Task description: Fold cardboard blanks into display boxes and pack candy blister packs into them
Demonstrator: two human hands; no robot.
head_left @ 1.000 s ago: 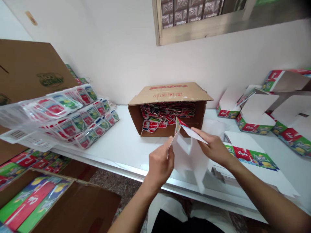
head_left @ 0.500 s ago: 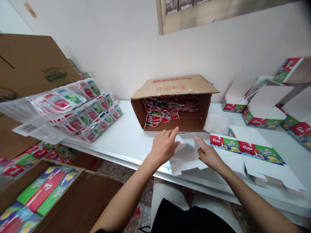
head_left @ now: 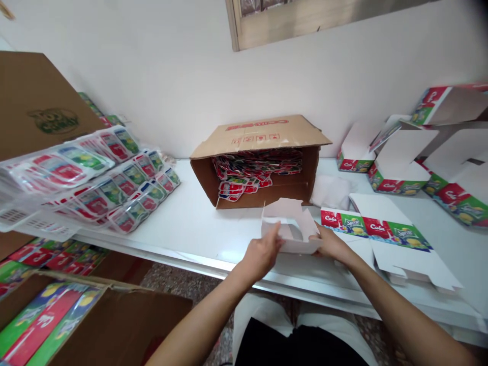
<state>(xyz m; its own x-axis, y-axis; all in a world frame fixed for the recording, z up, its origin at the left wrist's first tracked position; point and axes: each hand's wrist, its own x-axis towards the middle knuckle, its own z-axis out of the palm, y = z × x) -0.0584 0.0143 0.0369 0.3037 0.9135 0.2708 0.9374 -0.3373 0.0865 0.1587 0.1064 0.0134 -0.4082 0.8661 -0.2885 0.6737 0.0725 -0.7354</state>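
Note:
Both my hands hold a white cardboard carton (head_left: 288, 226) just above the white table (head_left: 198, 223), its flaps standing up. My left hand (head_left: 262, 254) pinches the carton's left side with closed fingers. My right hand (head_left: 331, 243) grips its right side. Behind the carton a brown box (head_left: 263, 140) lies on its side, open toward me, with several red and green packets inside. A stack of flat unfolded cartons (head_left: 385, 234) printed with Cola and Sprite lies just right of my right hand.
Clear trays of packets (head_left: 99, 178) are piled at the left of the table. Folded printed cartons (head_left: 404, 173) sit at the far right. A brown box with colourful flat sheets (head_left: 57, 315) stands on the floor at lower left, beside a large brown cardboard panel (head_left: 34, 107).
The carton was first held up and unfolded, then pressed flat on the table; now it is folded into a box shape with both hands at its sides.

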